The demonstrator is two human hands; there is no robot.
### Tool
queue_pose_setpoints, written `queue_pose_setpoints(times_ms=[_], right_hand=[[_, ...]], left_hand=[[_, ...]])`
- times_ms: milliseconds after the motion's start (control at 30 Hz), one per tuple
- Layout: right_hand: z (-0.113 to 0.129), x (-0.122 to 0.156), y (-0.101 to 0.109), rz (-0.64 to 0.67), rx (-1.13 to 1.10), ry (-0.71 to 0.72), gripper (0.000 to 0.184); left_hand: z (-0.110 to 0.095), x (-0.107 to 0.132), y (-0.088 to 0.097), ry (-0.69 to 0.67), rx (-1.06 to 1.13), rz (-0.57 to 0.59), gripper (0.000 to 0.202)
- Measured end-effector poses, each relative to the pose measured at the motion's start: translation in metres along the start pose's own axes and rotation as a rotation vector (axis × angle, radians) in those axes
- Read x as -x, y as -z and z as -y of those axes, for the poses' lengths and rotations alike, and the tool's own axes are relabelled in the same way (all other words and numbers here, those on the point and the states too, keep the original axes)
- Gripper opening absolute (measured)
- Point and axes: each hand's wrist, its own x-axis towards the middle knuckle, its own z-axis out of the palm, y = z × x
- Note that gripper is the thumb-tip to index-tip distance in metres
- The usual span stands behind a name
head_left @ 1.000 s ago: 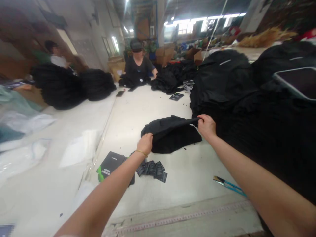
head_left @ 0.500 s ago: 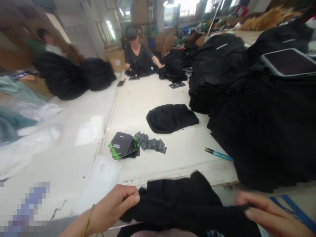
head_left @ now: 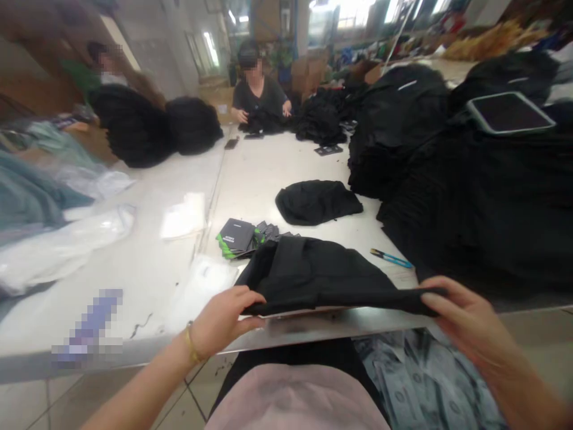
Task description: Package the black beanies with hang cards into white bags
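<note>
A black garment (head_left: 313,272) is stretched along the near edge of the white table, its far part lying on the tabletop. My left hand (head_left: 235,310) is closed on its left near corner, fingers above and thumb below. With fingers and thumb pinched together, my right hand (head_left: 456,304) grips the right end. Just beyond the cloth sits a stack of dark cards with green corners (head_left: 237,235), partly covered by it. Small dark tags (head_left: 268,232) lie beside the stack. A second black cloth piece (head_left: 317,202) rests flat farther out. Blue thread snips (head_left: 391,258) lie to the right.
Tall piles of black garments (head_left: 470,209) fill the right side, with a phone (head_left: 511,112) on top. White plastic bags (head_left: 67,245) and a white paper (head_left: 183,218) are on the left. Across the white table (head_left: 255,167), a co-worker (head_left: 259,89) handles black cloth. Packaged goods (head_left: 421,382) lie below.
Both my hands have moved forward, bringing the black garment from over my lap onto the table edge, where it now covers part of the cards and tags. The view has tilted slightly down.
</note>
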Motion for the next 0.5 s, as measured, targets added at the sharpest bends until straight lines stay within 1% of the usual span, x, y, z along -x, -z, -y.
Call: queue_pose_setpoints(times_ms=[67,100,133,200,233,300,367,433,500], right_hand=[[-0.039,0.009,-0.007,0.036,-0.047,-0.131,0.033],[-0.057,0.013,-0.009,0.056,-0.039,-0.171,0.034],[-0.073,0.017,-0.01,0.069,-0.021,-0.199,0.034],[-0.093,0.019,-0.009,0.074,0.003,-0.222,0.033],[-0.097,0.018,-0.008,0.061,0.004,-0.22,0.033],[-0.095,0.006,-0.008,0.017,0.005,-0.181,0.033],[-0.087,-0.018,-0.015,-0.047,0.062,-0.09,0.032],[-0.078,-0.048,-0.029,-0.133,0.221,0.06,0.029],[-0.074,-0.074,-0.05,-0.221,0.429,0.264,0.029]], left_hand=[[0.013,0.008,-0.034,0.003,-0.145,0.117,0.013],[0.019,0.012,-0.048,0.001,-0.184,0.139,0.012],[0.026,0.016,-0.059,-0.003,-0.197,0.137,0.013],[0.038,0.023,-0.071,-0.014,-0.173,0.094,0.016],[0.044,0.025,-0.072,-0.014,-0.152,0.07,0.017],[0.054,0.023,-0.069,0.017,-0.125,0.026,0.019],[0.063,0.011,-0.063,0.122,-0.134,-0.035,0.025],[0.07,-0.009,-0.061,0.263,-0.164,-0.109,0.029],[0.076,-0.033,-0.064,0.385,-0.2,-0.15,0.03]])
